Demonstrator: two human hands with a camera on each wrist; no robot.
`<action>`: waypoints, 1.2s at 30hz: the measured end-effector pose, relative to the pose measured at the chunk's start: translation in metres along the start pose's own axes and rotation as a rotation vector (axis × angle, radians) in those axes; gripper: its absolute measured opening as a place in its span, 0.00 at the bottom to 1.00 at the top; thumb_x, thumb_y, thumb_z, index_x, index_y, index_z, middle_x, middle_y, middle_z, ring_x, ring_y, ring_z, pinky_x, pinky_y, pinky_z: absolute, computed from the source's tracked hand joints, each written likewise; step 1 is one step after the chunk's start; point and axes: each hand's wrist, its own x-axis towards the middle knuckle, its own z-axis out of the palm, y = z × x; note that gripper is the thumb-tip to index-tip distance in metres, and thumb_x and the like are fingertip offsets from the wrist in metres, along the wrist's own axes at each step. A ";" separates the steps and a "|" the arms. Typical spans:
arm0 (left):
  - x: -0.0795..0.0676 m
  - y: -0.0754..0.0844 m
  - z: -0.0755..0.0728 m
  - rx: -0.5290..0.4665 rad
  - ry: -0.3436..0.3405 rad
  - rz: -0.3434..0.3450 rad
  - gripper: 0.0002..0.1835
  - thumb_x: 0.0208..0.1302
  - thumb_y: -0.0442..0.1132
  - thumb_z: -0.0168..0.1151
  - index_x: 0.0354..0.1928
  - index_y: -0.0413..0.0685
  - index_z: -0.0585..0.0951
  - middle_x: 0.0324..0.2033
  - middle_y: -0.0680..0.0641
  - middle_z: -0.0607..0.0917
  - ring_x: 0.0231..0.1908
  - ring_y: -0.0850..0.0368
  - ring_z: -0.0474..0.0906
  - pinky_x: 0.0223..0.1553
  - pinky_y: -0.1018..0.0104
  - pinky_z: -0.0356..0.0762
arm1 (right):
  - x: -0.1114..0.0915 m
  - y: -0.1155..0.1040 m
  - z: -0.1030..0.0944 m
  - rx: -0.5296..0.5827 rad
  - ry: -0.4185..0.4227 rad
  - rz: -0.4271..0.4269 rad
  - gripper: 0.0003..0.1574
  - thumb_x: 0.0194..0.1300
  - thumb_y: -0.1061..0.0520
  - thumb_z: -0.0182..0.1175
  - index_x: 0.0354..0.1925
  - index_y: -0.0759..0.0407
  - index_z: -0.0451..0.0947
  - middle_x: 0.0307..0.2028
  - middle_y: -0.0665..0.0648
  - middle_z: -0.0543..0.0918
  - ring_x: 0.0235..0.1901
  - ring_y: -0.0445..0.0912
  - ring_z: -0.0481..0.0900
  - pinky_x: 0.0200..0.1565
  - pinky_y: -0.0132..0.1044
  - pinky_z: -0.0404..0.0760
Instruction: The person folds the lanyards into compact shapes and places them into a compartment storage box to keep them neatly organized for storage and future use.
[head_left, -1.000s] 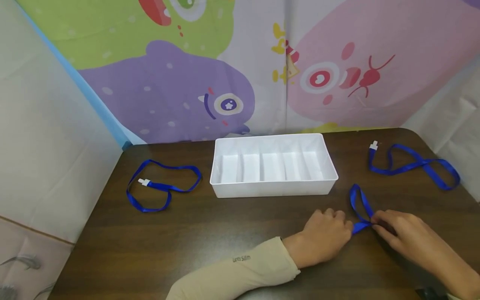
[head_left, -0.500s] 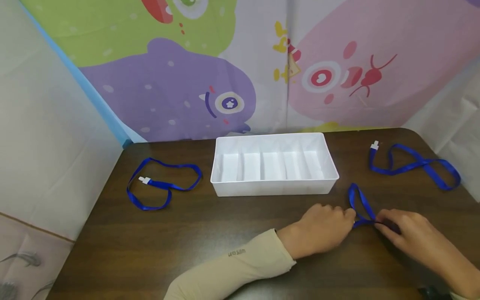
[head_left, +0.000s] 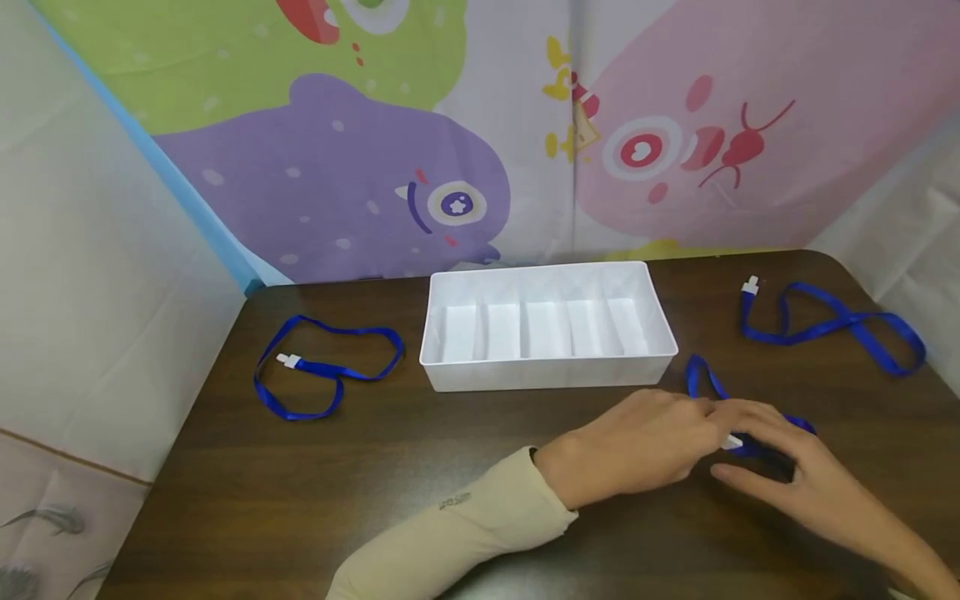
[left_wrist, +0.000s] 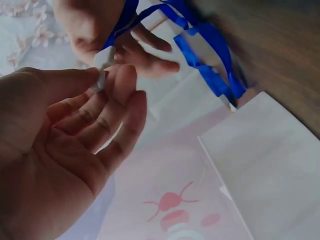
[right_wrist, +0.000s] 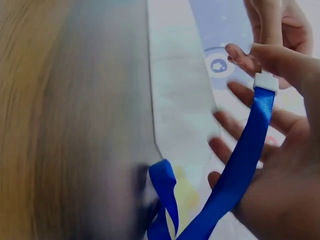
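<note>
A blue lanyard (right_wrist: 240,150) hangs from its white plastic clip (left_wrist: 102,62), which my left hand (head_left: 637,437) pinches between thumb and fingertip. In the head view that hand reaches across to the right of the table, and its knuckles overlap the right hand. My right hand (head_left: 813,475) is beside the clip, thumb apart and fingers spread. The lanyard's ribbon passes in front of its palm in the right wrist view. Most of the ribbon is hidden by the hands in the head view, with loops showing behind them.
A white divided tray (head_left: 547,375) stands at the back middle of the brown table (head_left: 300,500). Another blue lanyard (head_left: 367,332) with a white clip lies left of it. A third lanyard (head_left: 806,333) lies at the back right. A cartoon-printed cloth (head_left: 337,200) hangs behind.
The right hand let go of the ribbon it pinched and opened, moving left to the left hand. The left hand moved slightly right and up, and the white clip came into sight.
</note>
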 end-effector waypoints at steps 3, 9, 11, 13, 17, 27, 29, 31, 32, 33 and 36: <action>-0.002 -0.001 -0.006 -0.046 0.040 0.020 0.12 0.75 0.43 0.56 0.56 0.53 0.78 0.43 0.59 0.84 0.38 0.70 0.79 0.37 0.79 0.76 | 0.000 -0.004 -0.006 0.144 -0.035 -0.028 0.26 0.61 0.77 0.60 0.56 0.62 0.79 0.54 0.47 0.82 0.55 0.33 0.76 0.53 0.21 0.73; -0.011 -0.010 -0.019 -0.084 0.077 0.029 0.07 0.76 0.41 0.53 0.42 0.52 0.80 0.33 0.60 0.80 0.30 0.72 0.73 0.31 0.80 0.73 | 0.003 -0.010 -0.011 0.339 -0.089 -0.075 0.21 0.69 0.80 0.45 0.52 0.71 0.77 0.30 0.55 0.82 0.30 0.44 0.82 0.36 0.33 0.82; -0.013 -0.014 -0.022 -0.088 0.091 0.023 0.09 0.77 0.42 0.50 0.41 0.52 0.80 0.32 0.60 0.78 0.28 0.70 0.71 0.30 0.78 0.73 | 0.003 -0.013 -0.009 0.368 -0.077 -0.062 0.20 0.70 0.79 0.43 0.50 0.70 0.77 0.24 0.54 0.77 0.22 0.45 0.76 0.27 0.35 0.80; -0.016 -0.020 -0.024 -0.118 0.108 0.017 0.10 0.78 0.41 0.49 0.39 0.52 0.80 0.30 0.59 0.77 0.28 0.69 0.70 0.31 0.77 0.72 | 0.002 -0.015 -0.009 0.371 -0.052 -0.049 0.20 0.71 0.79 0.42 0.48 0.69 0.78 0.21 0.53 0.73 0.17 0.45 0.71 0.20 0.36 0.75; -0.024 -0.032 -0.030 -0.229 0.143 0.011 0.11 0.78 0.41 0.49 0.39 0.51 0.80 0.28 0.58 0.74 0.28 0.67 0.69 0.33 0.77 0.69 | -0.001 -0.021 -0.014 0.281 0.003 -0.009 0.21 0.72 0.77 0.44 0.45 0.63 0.80 0.18 0.52 0.69 0.13 0.44 0.66 0.13 0.33 0.66; -0.055 -0.060 -0.045 -0.474 0.234 0.036 0.09 0.77 0.41 0.52 0.41 0.50 0.80 0.27 0.59 0.75 0.28 0.70 0.68 0.36 0.78 0.66 | 0.030 -0.052 -0.034 0.100 -0.027 -0.039 0.21 0.70 0.74 0.52 0.42 0.51 0.83 0.27 0.47 0.81 0.25 0.42 0.74 0.27 0.31 0.73; -0.062 -0.066 -0.048 -0.491 0.239 0.039 0.09 0.77 0.42 0.51 0.42 0.50 0.80 0.27 0.59 0.74 0.28 0.71 0.67 0.36 0.78 0.66 | 0.037 -0.058 -0.036 0.077 -0.033 -0.069 0.22 0.69 0.74 0.54 0.41 0.49 0.84 0.31 0.47 0.84 0.28 0.42 0.76 0.29 0.31 0.74; -0.071 -0.072 -0.051 -0.511 0.256 0.043 0.09 0.77 0.41 0.52 0.42 0.50 0.81 0.27 0.59 0.75 0.28 0.71 0.68 0.36 0.77 0.68 | 0.043 -0.063 -0.038 0.062 -0.037 -0.094 0.23 0.68 0.75 0.55 0.40 0.48 0.84 0.31 0.47 0.85 0.28 0.41 0.77 0.30 0.30 0.74; -0.076 -0.075 -0.053 -0.522 0.265 0.046 0.08 0.77 0.41 0.52 0.42 0.50 0.81 0.28 0.59 0.76 0.28 0.71 0.69 0.37 0.76 0.69 | 0.045 -0.065 -0.039 0.054 -0.037 -0.104 0.23 0.67 0.75 0.56 0.40 0.48 0.84 0.30 0.46 0.84 0.28 0.41 0.76 0.28 0.30 0.73; -0.081 -0.078 -0.055 -0.529 0.272 0.045 0.08 0.77 0.41 0.53 0.42 0.50 0.81 0.28 0.59 0.76 0.28 0.70 0.69 0.37 0.75 0.70 | 0.048 -0.067 -0.040 0.050 -0.036 -0.112 0.23 0.66 0.75 0.57 0.39 0.47 0.84 0.28 0.46 0.82 0.25 0.41 0.73 0.25 0.31 0.71; -0.097 -0.085 -0.060 -0.559 0.295 0.033 0.08 0.76 0.39 0.54 0.42 0.50 0.82 0.29 0.58 0.78 0.28 0.70 0.71 0.36 0.73 0.72 | 0.053 -0.071 -0.042 0.047 -0.051 -0.139 0.23 0.65 0.75 0.58 0.39 0.47 0.84 0.25 0.44 0.80 0.21 0.40 0.71 0.22 0.30 0.69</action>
